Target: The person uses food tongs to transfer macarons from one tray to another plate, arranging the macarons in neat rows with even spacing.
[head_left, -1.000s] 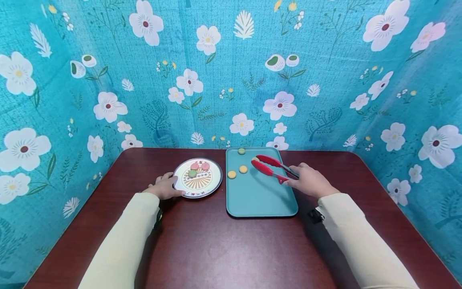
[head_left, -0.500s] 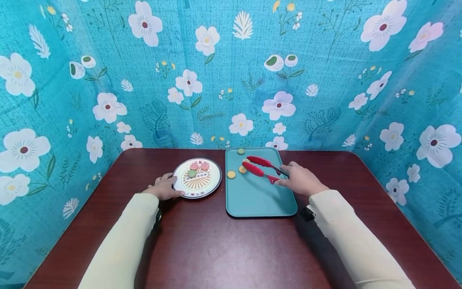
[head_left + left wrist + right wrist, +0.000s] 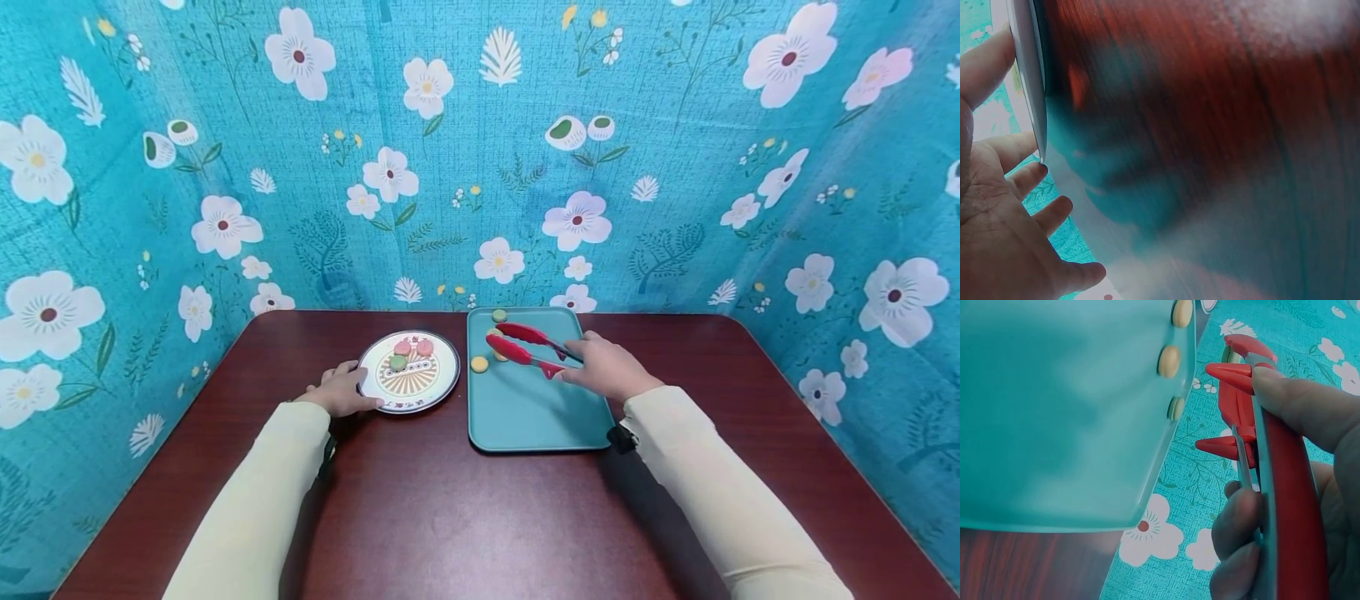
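Observation:
My left hand (image 3: 341, 390) is at the left edge of the white patterned plate (image 3: 408, 392). Its thumb and a finger touch the rim in the left wrist view, while the other fingers (image 3: 1054, 214) are spread. Two pink macarons (image 3: 425, 347) and a green macaron (image 3: 398, 362) lie on the plate. My right hand (image 3: 611, 367) grips red-tipped tongs (image 3: 1297, 506) above the blue-green tray (image 3: 540, 421). Between the tong tips sits a greenish macaron (image 3: 1230, 355), partly hidden. On the tray are yellow macarons (image 3: 479, 364), one partly covered by the tongs, and a green macaron (image 3: 499, 316).
The plate and tray stand side by side, a narrow gap between them, on a dark red-brown table (image 3: 420, 500). Behind and at both sides hangs a blue floral cloth (image 3: 450, 167).
My right hand has moved left across the tray, carrying the tongs and the macaron in them toward the plate side. The left hand and the plate stay in place.

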The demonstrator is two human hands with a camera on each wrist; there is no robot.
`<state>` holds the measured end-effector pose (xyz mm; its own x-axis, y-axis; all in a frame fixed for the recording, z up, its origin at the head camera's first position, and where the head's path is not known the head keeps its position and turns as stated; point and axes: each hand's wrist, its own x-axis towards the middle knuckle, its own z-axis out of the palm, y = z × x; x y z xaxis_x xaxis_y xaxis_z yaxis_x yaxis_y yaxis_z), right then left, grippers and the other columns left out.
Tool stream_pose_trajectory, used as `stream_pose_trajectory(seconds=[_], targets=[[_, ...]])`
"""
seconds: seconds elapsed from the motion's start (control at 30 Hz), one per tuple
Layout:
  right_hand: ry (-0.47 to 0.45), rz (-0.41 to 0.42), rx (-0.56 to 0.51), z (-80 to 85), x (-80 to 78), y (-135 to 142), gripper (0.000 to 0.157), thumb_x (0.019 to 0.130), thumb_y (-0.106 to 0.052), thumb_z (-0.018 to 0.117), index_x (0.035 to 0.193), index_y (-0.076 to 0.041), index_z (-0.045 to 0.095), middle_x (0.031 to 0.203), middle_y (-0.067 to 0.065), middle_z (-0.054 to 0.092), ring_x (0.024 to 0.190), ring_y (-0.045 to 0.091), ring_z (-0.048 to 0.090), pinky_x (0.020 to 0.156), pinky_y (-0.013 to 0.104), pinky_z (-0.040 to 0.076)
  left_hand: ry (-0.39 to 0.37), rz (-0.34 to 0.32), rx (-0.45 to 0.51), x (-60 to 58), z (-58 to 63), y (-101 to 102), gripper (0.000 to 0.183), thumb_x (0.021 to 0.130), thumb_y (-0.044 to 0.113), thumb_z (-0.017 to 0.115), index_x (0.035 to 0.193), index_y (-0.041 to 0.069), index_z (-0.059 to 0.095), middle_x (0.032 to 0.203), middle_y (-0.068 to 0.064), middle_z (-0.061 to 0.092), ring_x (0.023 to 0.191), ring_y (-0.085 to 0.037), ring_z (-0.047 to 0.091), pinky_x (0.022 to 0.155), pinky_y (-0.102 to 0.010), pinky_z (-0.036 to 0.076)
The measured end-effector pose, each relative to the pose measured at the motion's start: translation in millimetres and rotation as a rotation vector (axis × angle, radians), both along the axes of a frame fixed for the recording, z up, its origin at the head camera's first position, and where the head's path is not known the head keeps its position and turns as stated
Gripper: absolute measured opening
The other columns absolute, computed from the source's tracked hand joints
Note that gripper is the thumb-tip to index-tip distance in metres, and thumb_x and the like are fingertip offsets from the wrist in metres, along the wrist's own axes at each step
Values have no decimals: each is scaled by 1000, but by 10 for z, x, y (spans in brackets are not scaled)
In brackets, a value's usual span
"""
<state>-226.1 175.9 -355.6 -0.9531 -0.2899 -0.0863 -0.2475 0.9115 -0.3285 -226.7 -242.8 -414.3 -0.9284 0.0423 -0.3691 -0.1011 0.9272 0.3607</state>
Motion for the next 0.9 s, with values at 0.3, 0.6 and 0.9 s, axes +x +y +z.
stream_pose_trajectory(seconds=[0.3,0.6,0.9], targets=[[21,32,30,3,-35,-80,75,83,-41,74,141,-2,48,119,19,54,97,27,58,81,44,54,1,-8,-1,3,-2,-7,88,85,44,69,148,-3,30,153,-27,17,136,-50,14,105,-73,11],[18,70,34,33,-71,-158,72,84,-41,73,140,-2,50,117,18,56,94,25,58,80,42,54,-8,-2,-1,-27,-13,-7,88,85,44,69,149,-1,29,154,-26,17,136,-49,15,105,-73,10],[-5,64,40,21,-115,-272,73,84,-42,73,141,-4,49,121,18,55,94,24,58,79,41,54,-6,-1,-6,-18,-16,-3,89,84,45,70,149,0,29,154,-25,18,136,-48,16,106,-72,13]])
